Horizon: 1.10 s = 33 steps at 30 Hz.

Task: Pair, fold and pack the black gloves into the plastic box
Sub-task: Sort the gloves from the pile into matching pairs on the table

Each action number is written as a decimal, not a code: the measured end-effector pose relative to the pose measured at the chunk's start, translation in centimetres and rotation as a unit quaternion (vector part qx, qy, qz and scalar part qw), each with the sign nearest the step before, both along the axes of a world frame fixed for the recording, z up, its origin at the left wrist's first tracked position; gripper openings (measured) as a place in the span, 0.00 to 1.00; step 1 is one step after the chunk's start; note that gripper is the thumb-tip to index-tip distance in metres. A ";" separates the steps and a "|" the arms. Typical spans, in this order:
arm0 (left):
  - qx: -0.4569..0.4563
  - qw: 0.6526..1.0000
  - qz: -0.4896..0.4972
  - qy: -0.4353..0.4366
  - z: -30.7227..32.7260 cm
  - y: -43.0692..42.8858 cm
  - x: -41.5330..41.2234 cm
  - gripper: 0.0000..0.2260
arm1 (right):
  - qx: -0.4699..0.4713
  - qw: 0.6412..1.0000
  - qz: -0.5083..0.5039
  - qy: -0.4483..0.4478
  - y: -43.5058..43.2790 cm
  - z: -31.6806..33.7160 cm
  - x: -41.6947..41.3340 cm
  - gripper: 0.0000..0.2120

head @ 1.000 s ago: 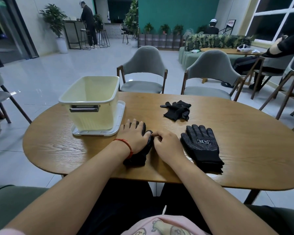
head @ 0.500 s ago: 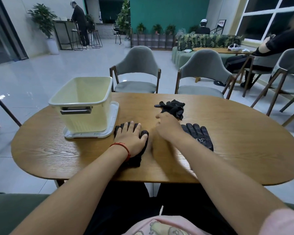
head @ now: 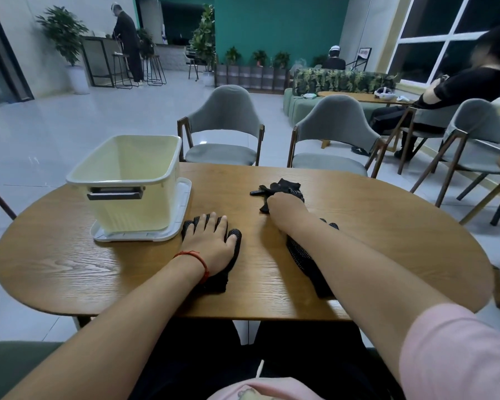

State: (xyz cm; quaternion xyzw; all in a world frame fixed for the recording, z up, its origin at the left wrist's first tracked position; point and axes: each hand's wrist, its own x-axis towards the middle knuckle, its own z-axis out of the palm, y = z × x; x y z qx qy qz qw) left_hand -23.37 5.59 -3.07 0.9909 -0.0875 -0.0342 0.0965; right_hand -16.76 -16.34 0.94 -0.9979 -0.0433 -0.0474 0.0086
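Under the right forearm (head: 358,261), dotted gloves (head: 300,255); plastic box (head: 133,209) left

Dim, cool indoor light — soft sheen on the table (head: 272,272), edges bowed, background slightly blurred.

1. The plastic box (head: 133,209) stands on its lid (head: 184,215) at the left of the table (head: 387,226).
2. Just right of the box, a flat glove (head: 235,241) lies under the left hand (head: 211,241).
3. Behind it, mid-table, the crumpled gloves (head: 283,186) lie under the curled right hand (head: 286,206).
4. A glove stack (head: 303,258) lies at the near right, under the right forearm.
5. Two chairs (head: 225,116) stand behind the table.
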 end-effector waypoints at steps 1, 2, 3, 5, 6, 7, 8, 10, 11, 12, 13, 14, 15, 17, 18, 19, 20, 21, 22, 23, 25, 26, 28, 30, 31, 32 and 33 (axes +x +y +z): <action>-0.002 1.000 0.001 -0.001 0.1 0.0 0.0 0.30 | 0.002 1.000 0.005 0.003 -0.1 0.2 0.1 0.15; -0.003 1.000 0.001 -0.001 0.0 0.0 0.0 0.30 | 0.011 1.000 0.009 0.001 -0.3 0.3 0.1 0.14; -0.004 1.000 0.002 -0.002 0.0 0.0 0.0 0.30 | 0.031 0.999 0.010 -0.002 -0.4 0.6 0.1 0.13; -0.002 1.000 0.001 -0.003 0.0 0.0 0.0 0.30 | 0.108 0.994 -0.006 -0.022 -0.8 1.9 0.1 0.10; -0.001 1.000 0.002 -0.004 0.0 0.0 0.0 0.30 | 0.145 0.989 -0.014 -0.039 -1.0 2.9 0.1 0.09; -0.001 1.000 0.002 -0.006 0.0 0.0 0.0 0.30 | 0.181 0.982 -0.018 -0.058 -1.2 4.1 0.0 0.10; -0.002 1.000 0.004 -0.007 -0.1 0.0 0.0 0.30 | 0.213 0.974 -0.020 -0.074 -1.4 5.5 -0.1 0.11; -0.003 1.000 0.007 -0.011 -0.2 0.0 0.0 0.30 | 0.279 0.956 -0.021 -0.093 -1.8 8.4 -0.2 0.13; -0.003 1.000 0.008 -0.011 -0.2 0.0 0.1 0.30 | 0.317 0.944 -0.019 -0.092 -1.8 9.7 -0.4 0.13; -0.004 1.000 0.008 -0.012 -0.2 0.0 0.1 0.30 | 0.351 0.932 -0.013 -0.086 -1.9 10.9 -0.5 0.14; -0.005 1.000 0.008 -0.011 -0.2 0.0 0.0 0.30 | 0.379 0.923 -0.003 -0.072 -1.9 12.0 -0.7 0.15; -0.005 1.000 0.008 -0.009 -0.1 0.0 0.0 0.30 | 0.403 0.914 0.009 -0.053 -1.8 12.9 -0.9 0.17; -0.006 1.000 0.008 -0.009 -0.1 0.0 0.0 0.30 | 0.423 0.905 0.020 -0.034 -1.7 13.7 -1.0 0.19; -0.005 1.000 0.007 -0.008 0.0 0.1 -0.1 0.30 | 0.458 0.888 0.040 0.006 -1.4 14.8 -1.3 0.22; -0.004 1.000 0.007 -0.007 0.0 0.1 0.0 0.30 | 0.461 0.886 0.049 0.023 -1.3 15.2 -1.5 0.24; -0.001 1.000 0.006 -0.006 0.0 0.1 0.0 0.30 | 0.447 0.892 0.061 0.029 -1.3 15.5 -1.7 0.25; 0.002 1.000 0.006 -0.005 0.0 0.1 0.0 0.30 | 0.418 0.905 0.075 0.025 -1.2 15.8 -1.8 0.25; 0.004 1.000 0.006 -0.003 0.0 0.1 0.0 0.30 | 0.381 0.920 0.090 0.014 -1.3 15.8 -1.9 0.24; 0.005 1.000 0.006 -0.002 0.1 0.1 0.1 0.31 | 0.343 0.933 0.108 -0.003 -1.3 15.9 -1.9 0.22; 0.006 1.000 0.006 -0.001 0.1 0.1 0.1 0.31 | 0.308 0.943 0.124 -0.021 -1.3 15.8 -1.9 0.19; 0.007 1.000 0.006 -0.001 0.1 0.1 0.1 0.31 | 0.268 0.953 0.134 -0.051 -1.3 15.7 -1.9 0.10; 0.007 1.000 0.005 0.000 0.1 0.1 0.1 0.30 | 0.264 0.954 0.127 -0.063 -1.2 15.8 -1.8 0.07; 0.008 1.000 0.002 0.000 0.1 0.1 0.1 0.30 | 0.248 0.957 0.119 -0.092 -1.3 16.1 -1.9 0.07; 0.010 1.000 0.000 -0.004 0.1 0.1 0.1 0.30 | 0.205 0.962 0.132 -0.120 -1.4 16.5 -2.0 0.09; 0.010 1.000 0.000 -0.005 0.0 0.1 0.2 0.30 | 0.189 0.964 0.140 -0.124 -1.6 16.6 -2.0 0.09; 0.010 1.000 0.001 -0.006 0.0 0.1 0.2 0.30 | 0.181 0.966 0.145 -0.116 -1.8 16.7 -2.1 0.09; 0.010 1.000 0.002 -0.006 0.0 0.1 0.2 0.30 | 0.180 0.967 0.146 -0.101 -2.0 16.9 -2.2 0.09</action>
